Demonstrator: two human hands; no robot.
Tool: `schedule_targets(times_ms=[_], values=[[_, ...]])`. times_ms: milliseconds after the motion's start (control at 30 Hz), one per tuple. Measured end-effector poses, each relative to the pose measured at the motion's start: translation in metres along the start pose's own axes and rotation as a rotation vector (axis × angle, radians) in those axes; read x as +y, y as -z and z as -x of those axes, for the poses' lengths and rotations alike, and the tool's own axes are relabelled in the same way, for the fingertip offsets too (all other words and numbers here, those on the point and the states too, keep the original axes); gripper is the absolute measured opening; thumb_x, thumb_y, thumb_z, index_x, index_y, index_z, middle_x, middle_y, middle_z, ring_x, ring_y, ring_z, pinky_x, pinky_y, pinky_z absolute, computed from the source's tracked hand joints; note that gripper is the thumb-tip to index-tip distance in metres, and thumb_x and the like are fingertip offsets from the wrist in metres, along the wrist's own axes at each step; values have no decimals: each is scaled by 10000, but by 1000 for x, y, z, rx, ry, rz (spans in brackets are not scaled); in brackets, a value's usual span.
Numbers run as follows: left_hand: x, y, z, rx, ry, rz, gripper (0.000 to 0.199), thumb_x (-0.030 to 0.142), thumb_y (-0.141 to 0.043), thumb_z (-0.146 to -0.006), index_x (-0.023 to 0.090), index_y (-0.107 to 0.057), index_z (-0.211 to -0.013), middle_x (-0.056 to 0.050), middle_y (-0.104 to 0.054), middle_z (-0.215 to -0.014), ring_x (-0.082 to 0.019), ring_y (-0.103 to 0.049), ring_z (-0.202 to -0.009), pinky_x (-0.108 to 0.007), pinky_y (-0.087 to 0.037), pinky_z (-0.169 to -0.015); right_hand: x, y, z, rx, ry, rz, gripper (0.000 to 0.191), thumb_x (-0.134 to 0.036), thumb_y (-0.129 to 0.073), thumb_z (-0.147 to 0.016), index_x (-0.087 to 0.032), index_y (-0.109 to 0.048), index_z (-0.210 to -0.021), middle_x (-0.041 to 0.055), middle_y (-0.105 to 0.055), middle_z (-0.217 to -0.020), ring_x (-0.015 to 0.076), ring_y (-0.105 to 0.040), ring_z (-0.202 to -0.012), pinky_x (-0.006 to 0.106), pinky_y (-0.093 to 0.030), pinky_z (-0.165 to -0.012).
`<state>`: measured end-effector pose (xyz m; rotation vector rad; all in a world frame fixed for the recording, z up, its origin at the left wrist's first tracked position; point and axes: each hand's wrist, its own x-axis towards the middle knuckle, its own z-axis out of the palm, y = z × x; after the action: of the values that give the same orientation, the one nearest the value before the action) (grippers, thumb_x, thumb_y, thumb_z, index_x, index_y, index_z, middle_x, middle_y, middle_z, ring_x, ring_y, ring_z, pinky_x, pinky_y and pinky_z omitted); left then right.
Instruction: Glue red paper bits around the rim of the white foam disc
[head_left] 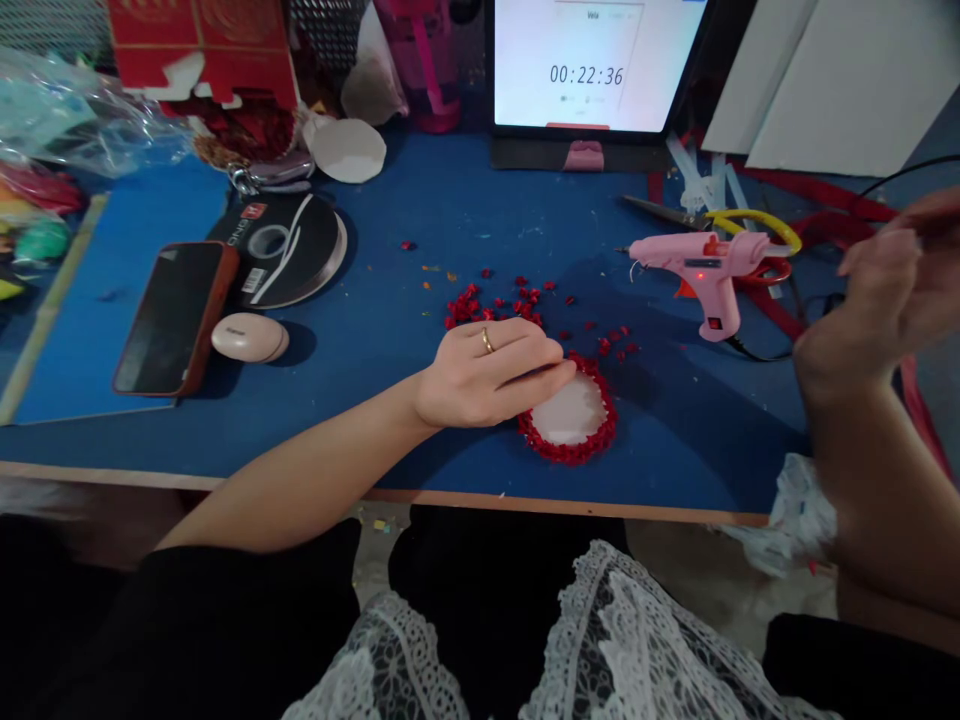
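Note:
My left hand (493,378), with a ring on one finger, is closed over the upper left rim of a round white disc (568,412). Small red pieces edge the disc all round. Whatever the fingertips hold is hidden beneath them. Loose red bits (529,298) lie scattered just behind this hand. At the right edge of the view my right hand (889,285) is raised, its thumb and fingers apart, with nothing visible in it; part of it is cut off. Nearest to it, a pink glue gun (701,265) with a lit red light rests on the table.
Scissors (720,222) and red ribbon (825,225) lie behind the glue gun. A tablet (592,70) showing a timer stands at the back. On the left are a phone (176,318), a ribbon spool (289,250) and a small pale case (250,338).

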<state>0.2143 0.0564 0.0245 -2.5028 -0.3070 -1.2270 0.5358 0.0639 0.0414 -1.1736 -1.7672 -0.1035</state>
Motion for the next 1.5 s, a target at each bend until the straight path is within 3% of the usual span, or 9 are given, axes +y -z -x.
schedule_targets(times_ms=[33,67,133,233,333,967,1067,1233,1500], values=[[0,0,-1,-2,-25,-15,110,98,-623,-884,202,-646,-859,38,-679,-763,-84,-653,-702,-189,-569,-641,-11,0,1,161,57,27,206,-392,-495,-952,-237,-603,-1035,99,-551,-970,269,-586,-904,403,-424,-701],[1,0,-1,-5,-53,-28,119,91,-625,-879,208,-648,-863,40,-678,-764,-85,-654,-712,-189,-564,-635,-23,-2,2,142,113,16,89,-314,-601,-897,-236,-642,-911,69,-557,-846,235,-579,-802,376,-404,-652],[3,1,-1,-18,-109,-64,138,90,-625,-876,222,-653,-849,51,-684,-769,-80,-659,-727,-185,-559,-636,-48,-9,4,-141,91,-179,49,-200,-648,-854,-240,-649,-825,15,-579,-707,157,-525,-632,336,-387,-594],[5,2,-2,-51,-203,-102,151,120,-618,-885,229,-679,-800,65,-708,-792,-78,-669,-742,-179,-565,-644,-72,-24,7,-562,-33,-357,65,-219,-668,-854,-241,-701,-907,11,-615,-789,117,-510,-625,281,-393,-541],[7,3,-4,-70,-278,-80,188,138,-584,-908,220,-712,-797,64,-725,-824,-78,-678,-751,-175,-570,-632,-76,-37,9,-754,-85,-431,142,-330,-674,-863,-232,-733,-949,16,-568,-858,78,-450,-588,243,-395,-512],[12,4,-7,-117,-371,4,206,76,-549,-906,125,-734,-831,-8,-709,-839,-103,-663,-754,-208,-569,-612,-78,-44,15,-912,-95,-477,82,-240,-662,-836,-184,-676,-777,17,-587,-843,65,-488,-600,218,-394,-510],[9,1,-2,-54,-252,49,110,101,-609,-888,127,-712,-858,-5,-705,-828,-106,-654,-745,-211,-569,-646,-76,-44,14,-854,-114,-461,103,-262,-673,-836,-188,-673,-764,25,-587,-845,83,-509,-632,226,-391,-503],[3,-10,6,-53,335,231,80,131,-602,-885,168,-669,-909,-26,-693,-864,-120,-654,-790,-249,-563,-736,-72,-49,16,-713,-96,-357,65,-214,-668,-824,-193,-671,-762,30,-585,-852,97,-510,-638,241,-405,-518],[10,-15,2,-213,869,589,64,128,-541,-828,155,-584,-867,0,-667,-785,-69,-604,-591,-175,-476,-534,-75,-55,23,-736,35,-168,68,-189,-611,-848,-204,-670,-821,50,-610,-906,158,-564,-741,306,-429,-640]])
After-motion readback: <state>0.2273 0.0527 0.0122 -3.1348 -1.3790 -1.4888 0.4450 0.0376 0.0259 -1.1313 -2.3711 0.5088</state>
